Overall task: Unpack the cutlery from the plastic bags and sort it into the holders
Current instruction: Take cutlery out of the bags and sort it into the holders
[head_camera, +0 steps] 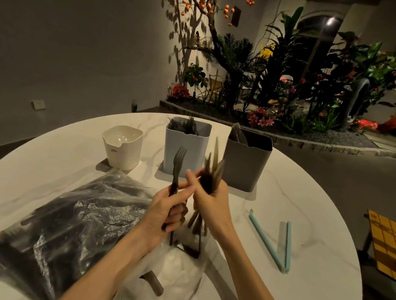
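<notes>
I have just one view, a wide-angle camera worn on the person's head. It looks forward and down, close over the round white table [310, 175], with both forearms entering from the bottom edge; the planted bed [282, 90] and wall fill the upper half.

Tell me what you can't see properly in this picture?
- Head view: brown cutlery bundle in the right hand, motion-blurred; pieces can't be told apart.
- Dark grey plastic holder: its wall hides most of its contents.
- Crinkled clear plastic bag: glare and dimness obscure the dark cutlery inside.
</notes>
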The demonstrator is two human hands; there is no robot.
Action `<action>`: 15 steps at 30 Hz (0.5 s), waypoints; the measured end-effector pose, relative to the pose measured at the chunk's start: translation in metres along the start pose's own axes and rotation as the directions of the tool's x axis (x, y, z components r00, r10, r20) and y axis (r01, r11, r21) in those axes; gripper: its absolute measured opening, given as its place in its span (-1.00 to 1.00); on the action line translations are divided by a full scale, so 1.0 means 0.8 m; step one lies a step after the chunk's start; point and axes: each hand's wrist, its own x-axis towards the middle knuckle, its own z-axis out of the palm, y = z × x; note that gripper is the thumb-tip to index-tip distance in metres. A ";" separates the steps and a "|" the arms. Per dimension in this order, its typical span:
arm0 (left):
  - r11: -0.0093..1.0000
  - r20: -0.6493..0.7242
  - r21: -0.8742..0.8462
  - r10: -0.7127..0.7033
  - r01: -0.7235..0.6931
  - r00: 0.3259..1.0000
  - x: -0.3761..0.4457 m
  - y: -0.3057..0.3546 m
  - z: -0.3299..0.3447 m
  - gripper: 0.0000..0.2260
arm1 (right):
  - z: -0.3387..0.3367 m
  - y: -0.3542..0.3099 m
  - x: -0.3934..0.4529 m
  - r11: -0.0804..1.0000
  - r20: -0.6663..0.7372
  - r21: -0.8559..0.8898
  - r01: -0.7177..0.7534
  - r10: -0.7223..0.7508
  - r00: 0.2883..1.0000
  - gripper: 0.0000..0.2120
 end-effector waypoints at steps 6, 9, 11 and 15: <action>0.992 0.045 0.108 0.063 -0.067 0.997 -0.004 0.001 0.003 -0.52 | 0.005 0.000 -0.008 0.992 -0.023 0.069 -0.105 0.107 0.994 -0.67; 0.984 0.073 0.170 0.030 -0.042 0.997 -0.009 0.002 0.007 -0.54 | 0.004 -0.012 -0.004 0.988 -0.110 0.144 -0.050 0.066 0.992 -0.62; 0.969 0.102 0.246 -0.037 0.011 0.994 -0.011 0.003 0.007 -0.51 | 0.001 -0.016 -0.003 0.980 -0.143 0.197 -0.015 0.043 0.989 -0.60; 0.927 0.121 0.361 -0.156 0.103 0.980 -0.012 0.002 0.012 -0.53 | -0.005 -0.018 -0.001 0.948 -0.146 0.309 -0.075 0.125 0.981 -0.64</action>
